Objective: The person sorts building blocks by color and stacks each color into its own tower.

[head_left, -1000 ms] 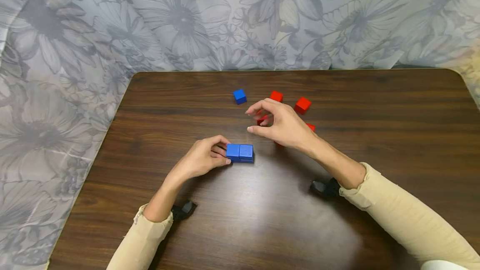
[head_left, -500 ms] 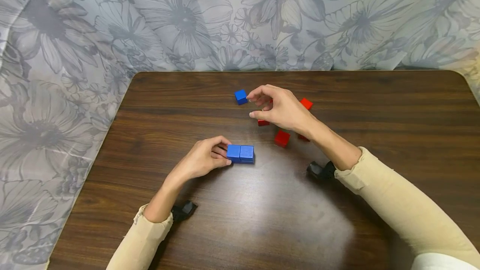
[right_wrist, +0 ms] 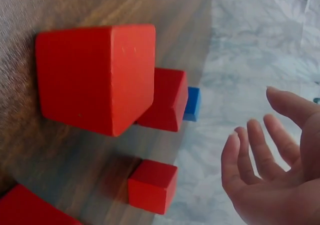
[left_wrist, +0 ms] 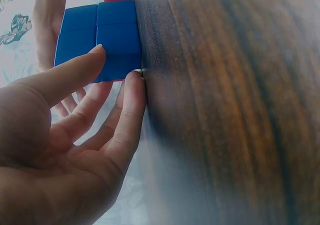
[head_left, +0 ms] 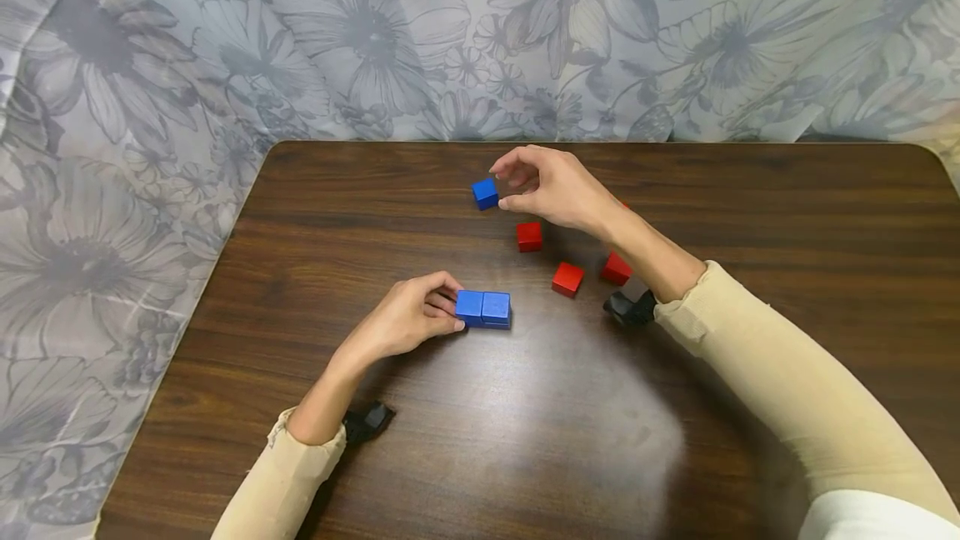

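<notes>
In the head view my left hand (head_left: 397,317) pinches the left end of a stack of blue cubes (head_left: 483,308) on the wooden table. The left wrist view shows this blue stack (left_wrist: 118,34) two cubes wide and two high, the thumb on one face and fingers at its lower edge. Beyond it, my right hand (head_left: 558,188) hovers with thumb and fingers spread and nothing between them. Just left of its fingertips sits a single blue cube (head_left: 485,194). That blue cube (right_wrist: 193,104) is partly hidden behind red cubes in the right wrist view.
Loose red cubes lie below the right hand and forearm: one red cube (head_left: 529,237), another red cube (head_left: 567,279) and a third red cube (head_left: 617,268) beside the wrist camera. The forearm mostly covers one more. A flowered cloth (head_left: 375,40) hangs behind the table (head_left: 300,215).
My right hand has moved away from me, over the red cubes, to beside the single blue cube, uncovering some red cubes. The left hand stays at the blue stack.
</notes>
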Demonstrator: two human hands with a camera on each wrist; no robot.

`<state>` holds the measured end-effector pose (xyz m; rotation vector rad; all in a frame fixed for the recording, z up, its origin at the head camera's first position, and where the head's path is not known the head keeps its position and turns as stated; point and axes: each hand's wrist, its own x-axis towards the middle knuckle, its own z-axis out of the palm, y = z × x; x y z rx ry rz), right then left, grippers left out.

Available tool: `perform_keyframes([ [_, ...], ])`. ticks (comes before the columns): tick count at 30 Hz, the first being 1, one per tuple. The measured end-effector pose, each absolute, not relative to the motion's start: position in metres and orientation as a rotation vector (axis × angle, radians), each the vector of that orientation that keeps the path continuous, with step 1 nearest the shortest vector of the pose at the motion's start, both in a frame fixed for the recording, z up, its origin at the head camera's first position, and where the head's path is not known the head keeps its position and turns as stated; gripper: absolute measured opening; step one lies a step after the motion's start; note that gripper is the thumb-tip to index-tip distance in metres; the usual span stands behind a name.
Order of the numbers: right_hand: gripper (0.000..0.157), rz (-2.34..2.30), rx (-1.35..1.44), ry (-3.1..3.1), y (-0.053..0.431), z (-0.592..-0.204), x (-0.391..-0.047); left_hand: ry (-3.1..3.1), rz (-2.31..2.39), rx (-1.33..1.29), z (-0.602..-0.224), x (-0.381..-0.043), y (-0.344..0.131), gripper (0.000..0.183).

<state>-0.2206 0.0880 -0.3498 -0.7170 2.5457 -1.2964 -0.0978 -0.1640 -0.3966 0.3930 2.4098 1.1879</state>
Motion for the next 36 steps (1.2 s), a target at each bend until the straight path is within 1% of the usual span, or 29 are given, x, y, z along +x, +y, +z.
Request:
perform_keyframes([
  [16,0.034,-1.152,-0.699,2.559,0.081,-0.357,-0.247,2.407,1.195,0.383,-0.397,-0.098,-0.164,0.032],
  [29,0.041,-0.977,-0.703,2.548,0.073,-0.364,-0.265,2.407,1.202,0.39,-0.397,-0.099,-0.164,0.032],
  [36,0.04,-0.959,-0.653,2.517,0.067,-0.37,-0.27,2.405,1.198,0.386,-0.397,-0.099,-0.165,0.032],
])
